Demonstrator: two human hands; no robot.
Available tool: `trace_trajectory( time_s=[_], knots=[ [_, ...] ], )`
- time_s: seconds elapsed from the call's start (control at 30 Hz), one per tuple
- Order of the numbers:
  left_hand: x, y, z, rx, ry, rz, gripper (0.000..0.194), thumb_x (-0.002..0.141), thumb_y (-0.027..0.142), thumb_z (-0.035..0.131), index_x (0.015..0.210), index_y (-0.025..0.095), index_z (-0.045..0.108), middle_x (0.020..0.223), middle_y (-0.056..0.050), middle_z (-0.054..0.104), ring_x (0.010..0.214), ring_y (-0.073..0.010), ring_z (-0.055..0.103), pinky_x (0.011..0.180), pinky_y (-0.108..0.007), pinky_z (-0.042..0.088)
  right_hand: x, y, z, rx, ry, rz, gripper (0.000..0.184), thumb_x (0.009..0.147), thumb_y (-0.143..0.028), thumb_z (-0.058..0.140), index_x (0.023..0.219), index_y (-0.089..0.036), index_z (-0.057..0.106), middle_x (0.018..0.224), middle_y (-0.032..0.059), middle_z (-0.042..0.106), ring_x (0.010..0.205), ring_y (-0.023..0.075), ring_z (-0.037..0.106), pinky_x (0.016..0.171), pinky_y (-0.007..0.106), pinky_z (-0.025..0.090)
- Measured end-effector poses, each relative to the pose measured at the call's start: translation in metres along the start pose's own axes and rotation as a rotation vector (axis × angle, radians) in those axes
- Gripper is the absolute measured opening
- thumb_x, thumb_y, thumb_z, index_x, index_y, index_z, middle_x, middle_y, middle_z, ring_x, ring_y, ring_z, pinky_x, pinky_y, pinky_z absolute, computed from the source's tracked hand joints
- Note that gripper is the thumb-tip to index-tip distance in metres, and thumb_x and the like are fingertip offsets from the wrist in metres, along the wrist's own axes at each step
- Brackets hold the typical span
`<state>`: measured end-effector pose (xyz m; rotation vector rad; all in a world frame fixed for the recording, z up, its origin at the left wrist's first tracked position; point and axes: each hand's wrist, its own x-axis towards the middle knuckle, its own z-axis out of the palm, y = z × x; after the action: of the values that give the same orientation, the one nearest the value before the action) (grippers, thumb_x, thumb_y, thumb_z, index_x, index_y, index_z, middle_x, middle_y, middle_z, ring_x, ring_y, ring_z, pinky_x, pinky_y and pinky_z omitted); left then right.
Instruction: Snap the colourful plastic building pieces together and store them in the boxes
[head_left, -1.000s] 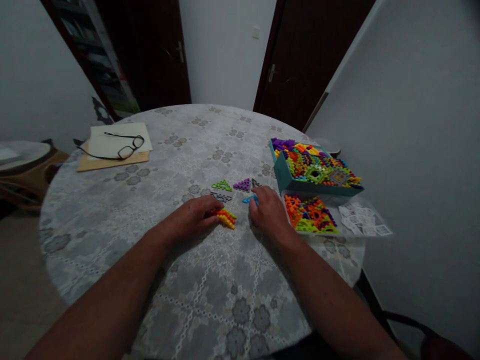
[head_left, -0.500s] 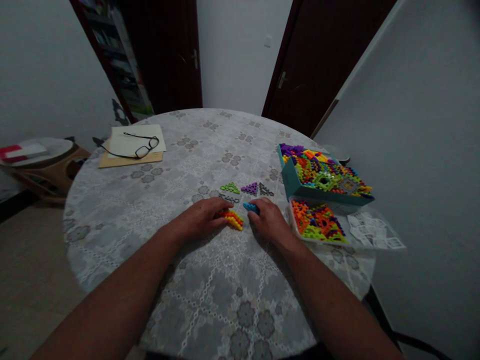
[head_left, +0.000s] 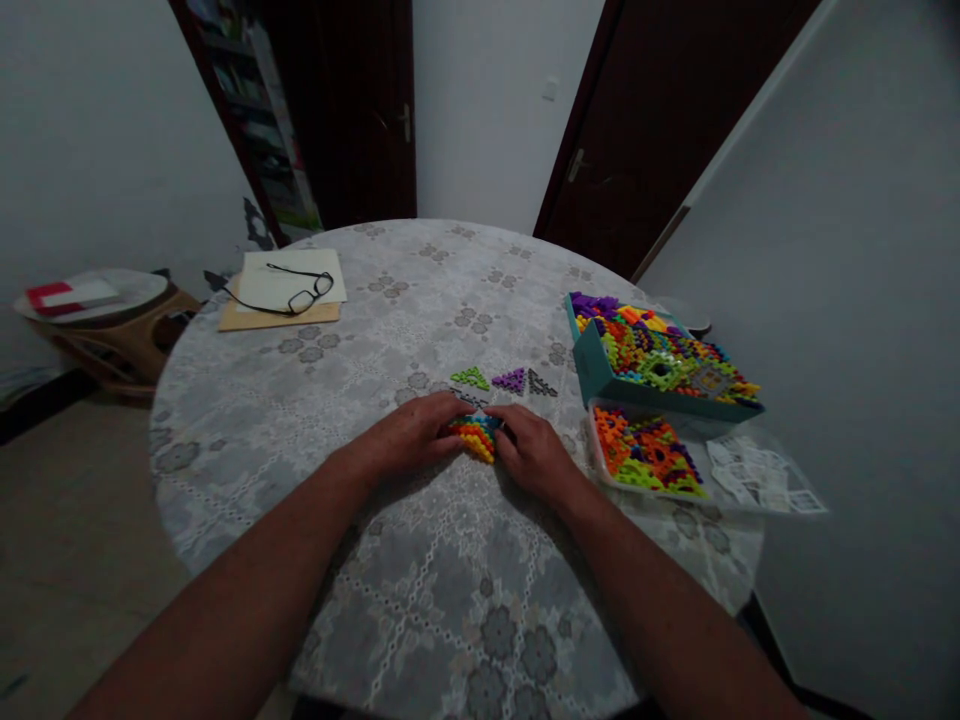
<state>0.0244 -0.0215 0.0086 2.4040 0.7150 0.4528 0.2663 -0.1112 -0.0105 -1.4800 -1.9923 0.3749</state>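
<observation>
My left hand [head_left: 424, 430] is closed on a stack of knobbly plastic pieces [head_left: 474, 440] in yellow, orange and red. Between the fingers of my right hand [head_left: 536, 450] is a blue knobbly plastic piece [head_left: 488, 422], up against the stack's right side. I cannot tell whether the two are joined. Just beyond my hands lie a green triangular piece [head_left: 470, 378], a purple triangular piece [head_left: 510, 380] and a grey triangular piece [head_left: 540, 383]. My left fingers partly cover another grey piece [head_left: 469, 398].
At right stand a teal box [head_left: 600, 370] heaped with colourful pieces and a clear plastic tray [head_left: 600, 460] holding more. White pieces [head_left: 757, 470] lie on a clear lid beside it. Eyeglasses [head_left: 301, 300] rest on papers [head_left: 251, 265] at the far left of the round table [head_left: 420, 640].
My right hand has picked up the blue piece and brought it left and nearer, against the stack in my left hand. The view has turned slightly left.
</observation>
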Motion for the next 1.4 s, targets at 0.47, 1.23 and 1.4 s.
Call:
trace_trajectory(
  time_s=[0.47, 1.23, 1.4],
  knots=[
    [0.001, -0.011, 0.001, 0.009, 0.015, 0.093, 0.027, 0.105, 0.036, 0.067, 0.131, 0.029, 0.072, 0.123, -0.006, 0.07, 0.112, -0.0238, 0.067, 0.099, -0.038, 0.055, 0.0, -0.023, 0.004, -0.113, -0.075, -0.035, 0.052, 0.103, -0.034, 0.072, 0.152, -0.019, 0.062, 0.134, 0.0154, 0.075, 0.121, 0.0299, 0.068, 0.109, 0.047, 0.055],
    [0.006, -0.02, -0.017, 0.013, 0.241, -0.135, 0.046, 0.097, 0.056, 0.061, 0.126, 0.024, 0.076, 0.111, -0.011, 0.076, 0.083, -0.0269, 0.07, 0.079, -0.043, 0.056, -0.078, 0.045, -0.165, -0.45, 0.36, 0.838, 0.051, 0.099, -0.037, 0.063, 0.145, -0.015, 0.068, 0.119, 0.0156, 0.08, 0.105, 0.0299, 0.076, 0.093, 0.036, 0.055],
    [0.007, -0.02, -0.015, 0.029, 0.204, -0.148, 0.045, 0.099, 0.059, 0.059, 0.124, 0.025, 0.075, 0.118, -0.013, 0.077, 0.089, -0.0295, 0.072, 0.089, -0.047, 0.057, -0.083, 0.062, -0.156, -0.533, 0.291, 0.895, 0.051, 0.102, -0.034, 0.062, 0.148, -0.014, 0.065, 0.12, 0.0157, 0.081, 0.11, 0.0297, 0.077, 0.095, 0.035, 0.054]
  ],
)
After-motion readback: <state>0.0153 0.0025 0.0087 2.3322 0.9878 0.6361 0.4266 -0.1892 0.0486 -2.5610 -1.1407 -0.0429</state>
